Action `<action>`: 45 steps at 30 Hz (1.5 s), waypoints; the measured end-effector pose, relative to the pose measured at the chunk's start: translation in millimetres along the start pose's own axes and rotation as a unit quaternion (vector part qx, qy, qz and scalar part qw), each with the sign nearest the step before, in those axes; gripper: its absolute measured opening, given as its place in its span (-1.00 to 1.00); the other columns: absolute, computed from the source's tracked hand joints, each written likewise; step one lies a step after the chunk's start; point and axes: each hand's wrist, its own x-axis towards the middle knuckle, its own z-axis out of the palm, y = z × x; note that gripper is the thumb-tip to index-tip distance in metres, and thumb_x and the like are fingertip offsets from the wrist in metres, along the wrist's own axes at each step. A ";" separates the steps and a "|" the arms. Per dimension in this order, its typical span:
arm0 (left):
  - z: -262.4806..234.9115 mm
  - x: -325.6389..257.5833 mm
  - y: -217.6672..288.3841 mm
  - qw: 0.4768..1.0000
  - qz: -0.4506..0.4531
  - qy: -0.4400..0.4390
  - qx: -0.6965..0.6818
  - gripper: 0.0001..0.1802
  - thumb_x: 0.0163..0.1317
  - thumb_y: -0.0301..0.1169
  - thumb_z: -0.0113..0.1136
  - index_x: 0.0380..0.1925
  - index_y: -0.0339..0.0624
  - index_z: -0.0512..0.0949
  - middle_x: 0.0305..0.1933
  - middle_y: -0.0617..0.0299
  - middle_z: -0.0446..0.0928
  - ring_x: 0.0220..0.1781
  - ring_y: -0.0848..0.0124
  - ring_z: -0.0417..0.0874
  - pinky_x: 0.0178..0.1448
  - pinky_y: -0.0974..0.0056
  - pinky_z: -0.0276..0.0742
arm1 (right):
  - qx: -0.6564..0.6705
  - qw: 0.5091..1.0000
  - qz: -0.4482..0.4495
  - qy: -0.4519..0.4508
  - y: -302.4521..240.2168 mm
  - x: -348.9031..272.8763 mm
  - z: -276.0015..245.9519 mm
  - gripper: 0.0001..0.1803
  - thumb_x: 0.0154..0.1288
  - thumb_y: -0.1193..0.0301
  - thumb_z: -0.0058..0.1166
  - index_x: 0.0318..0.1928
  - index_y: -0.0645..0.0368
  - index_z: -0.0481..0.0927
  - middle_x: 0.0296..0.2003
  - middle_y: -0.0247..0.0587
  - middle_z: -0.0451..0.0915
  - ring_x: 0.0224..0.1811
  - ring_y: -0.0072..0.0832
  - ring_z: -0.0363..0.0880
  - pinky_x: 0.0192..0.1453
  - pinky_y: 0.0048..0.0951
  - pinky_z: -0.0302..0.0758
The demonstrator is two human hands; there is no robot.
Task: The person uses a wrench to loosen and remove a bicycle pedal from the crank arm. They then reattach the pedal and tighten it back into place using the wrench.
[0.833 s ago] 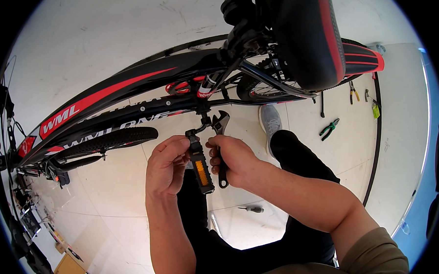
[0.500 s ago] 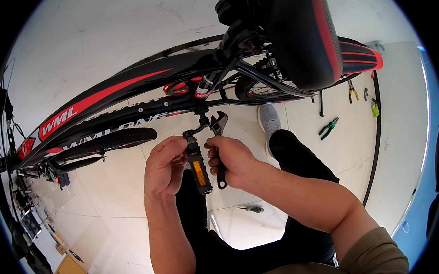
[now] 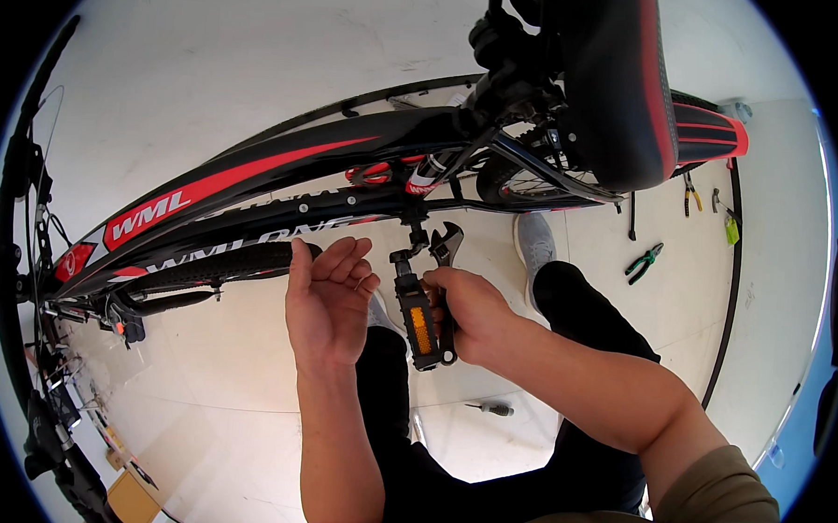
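Observation:
A black pedal (image 3: pixel 416 316) with an orange reflector hangs from the crank arm (image 3: pixel 414 244) of a black and red bicycle (image 3: pixel 255 161). My right hand (image 3: pixel 468 312) is closed round the handle of an adjustable wrench (image 3: pixel 447 245), just right of the pedal. The wrench's jaw points up beside the crank and looks apart from it. Left of the pedal, my left hand (image 3: pixel 331 304) is raised, palm turned up, fingers loosely curled and apart, with nothing in it. Part of the wrench handle is hidden by my fingers.
On the pale tiled floor lie a screwdriver (image 3: pixel 492 409), green-handled pliers (image 3: pixel 643 263), yellow-handled pliers (image 3: pixel 691 195) and a hammer (image 3: pixel 721 202). The black saddle (image 3: pixel 613 92) juts out above. Handlebars (image 3: pixel 10 206) stand at the far left, and my shoe (image 3: pixel 535 243) is near the frame.
My left hand has let go of the pedal's upper end and moved left, opening. My right hand still holds the wrench. The whole view has shifted, moving the bicycle rightward in it.

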 end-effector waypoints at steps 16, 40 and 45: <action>-2.0 -2.2 -3.1 0.998 0.007 -0.053 0.011 -0.68 0.50 -0.20 0.07 -0.43 -0.11 0.44 -0.53 0.34 0.34 -0.43 0.45 0.32 -0.26 0.27 0.35 | 0.008 1.000 0.007 -0.015 3.4 4.9 -2.6 -0.88 0.26 0.43 0.03 -0.41 0.11 0.40 -0.53 -0.36 0.32 -0.56 -0.56 0.25 -0.47 -0.41 0.26; -0.5 -1.2 -1.7 0.999 0.030 -0.023 -0.020 -0.31 0.52 0.13 -0.19 -0.13 -0.38 0.58 -0.15 -0.05 0.65 -0.23 0.21 0.61 0.00 0.10 0.57 | -0.032 0.999 0.006 -0.008 1.2 -0.6 0.5 -0.88 0.34 0.40 -0.01 -0.34 0.16 0.45 -0.46 -0.36 0.33 -0.46 -0.58 0.25 -0.37 -0.45 0.40; 7.1 -5.2 0.1 0.999 0.026 -0.012 -0.023 -0.23 0.51 0.16 -0.20 -0.04 -0.49 0.56 -0.05 -0.17 0.65 -0.12 0.14 0.65 0.09 0.05 0.60 | -0.030 0.999 0.004 -0.021 2.1 1.0 -1.7 -0.88 0.34 0.40 -0.02 -0.31 0.18 0.46 -0.45 -0.35 0.33 -0.46 -0.58 0.26 -0.36 -0.45 0.41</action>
